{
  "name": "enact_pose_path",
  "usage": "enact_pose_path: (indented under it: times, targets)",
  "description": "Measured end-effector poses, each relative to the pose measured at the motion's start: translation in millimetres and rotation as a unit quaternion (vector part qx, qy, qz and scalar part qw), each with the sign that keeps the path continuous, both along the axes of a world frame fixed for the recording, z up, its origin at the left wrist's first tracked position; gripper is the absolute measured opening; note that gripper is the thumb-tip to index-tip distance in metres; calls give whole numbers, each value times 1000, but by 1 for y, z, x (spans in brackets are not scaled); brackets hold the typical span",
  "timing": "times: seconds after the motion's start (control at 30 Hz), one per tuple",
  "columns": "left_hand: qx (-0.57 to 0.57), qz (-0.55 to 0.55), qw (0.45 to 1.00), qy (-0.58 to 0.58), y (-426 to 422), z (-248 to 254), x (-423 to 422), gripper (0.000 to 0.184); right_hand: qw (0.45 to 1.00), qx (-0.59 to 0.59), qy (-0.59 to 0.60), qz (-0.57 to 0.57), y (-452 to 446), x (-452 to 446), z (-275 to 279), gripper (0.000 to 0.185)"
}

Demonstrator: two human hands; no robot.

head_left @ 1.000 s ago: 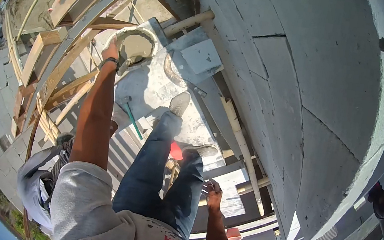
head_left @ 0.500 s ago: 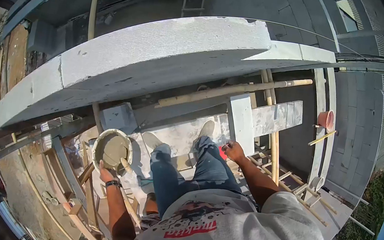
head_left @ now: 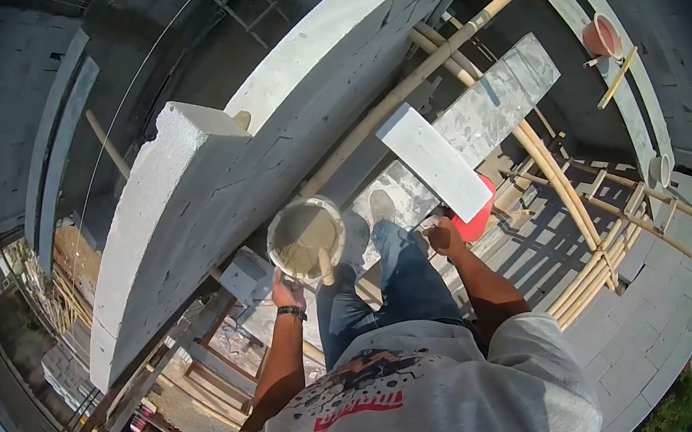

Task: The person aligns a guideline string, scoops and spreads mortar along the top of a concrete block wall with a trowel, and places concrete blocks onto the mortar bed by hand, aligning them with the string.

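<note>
My left hand (head_left: 285, 290) is closed at the near side of a round, pale bucket (head_left: 272, 245), holding it up beside my left leg. Grey wet mortar (head_left: 309, 230) fills much of it, and a light wooden handle (head_left: 326, 266) leans out over the rim. Further right, my right hand (head_left: 445, 236) has its fingers curled closed by the near end of a white block (head_left: 435, 160). A rounded red object (head_left: 475, 220) shows right next to that hand; whether the fingers grip it is unclear.
A curved wall of pale blocks (head_left: 187, 201) rises on my left, with a stepped top. Bamboo poles (head_left: 409, 91) run alongside it. A mortar-stained plank (head_left: 504, 88) lies ahead. Bamboo scaffolding (head_left: 592, 275) stands right, and a reddish bucket (head_left: 603, 37) sits far off on a ledge.
The view has turned, so the wall now stands on my left. My left hand has brought the bucket up and in toward my legs. More of the red object shows beside my right hand.
</note>
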State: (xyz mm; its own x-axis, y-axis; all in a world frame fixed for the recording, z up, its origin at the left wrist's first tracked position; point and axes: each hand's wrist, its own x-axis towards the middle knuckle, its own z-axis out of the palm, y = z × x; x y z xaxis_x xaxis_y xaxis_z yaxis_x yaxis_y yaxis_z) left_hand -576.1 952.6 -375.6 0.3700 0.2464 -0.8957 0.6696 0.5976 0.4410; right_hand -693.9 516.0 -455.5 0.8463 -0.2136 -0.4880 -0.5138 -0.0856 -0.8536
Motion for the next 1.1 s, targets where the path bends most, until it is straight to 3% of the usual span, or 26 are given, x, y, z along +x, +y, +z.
enact_pose_path:
  times: [0.03, 0.1, 0.2, 0.23, 0.43, 0.57, 0.67, 0.73, 0.8, 0.83, 0.87, 0.93, 1.0, 1.03, 1.1]
  targets:
    - [-6, -16, 1000, 2, -27, 4, 12, 21, 988, 51, -102, -105, 6, -22, -26, 21]
    - [9, -55, 998, -6, -82, 14, 32, 13, 978, -208, -9, 18, -13, -32, -36, 30]
    - [-91, -152, 984, -12, -148, 24, 52, 12, 954, -187, 230, 53, -11, 29, 62, 34]
    - [-92, -185, 978, 1, -164, 21, 54, 15, 956, -182, 228, 37, -9, 32, 55, 35]
    - [-134, -171, 975, 45, -232, -50, 42, 25, 974, -160, 160, -28, 20, 63, -19, 35]
    - [-168, -169, 970, 56, -259, -134, 28, 25, 974, -163, 147, -49, 38, 75, -55, 31]
    - [-158, -184, 964, 111, -273, -192, 7, 29, 979, -146, 130, -55, 50, 44, -135, 28]
    - [-148, -162, 965, 141, -274, -218, -7, 26, 954, -139, 264, 26, 61, 16, -179, 23]
    - [-216, -235, 947, 45, -276, -243, -36, 25, 914, -182, 336, 135, 91, -39, -240, 20]
    - [-153, -362, 919, 0, -281, -236, -39, 30, 823, -181, 103, 529, 66, -20, -215, 21]
    - [-77, -477, 875, -42, -286, -226, -39, 36, 877, -166, 101, 439, 74, -28, -224, 24]
    - [-130, -382, 914, -29, -321, -237, -35, 40, 954, -141, 95, 248, 87, -45, -251, 31]
    - [-4, -552, 821, -146, -352, -266, -43, 40, 988, -117, 92, 49, 102, -65, -272, 39]
    - [40, -645, 739, -190, -357, -281, -29, 39, 989, -103, 91, -52, 112, -74, -279, 43]
    - [118, -795, 529, -274, -359, -301, 25, 37, 934, -48, 339, -97, 111, -57, -261, 53]
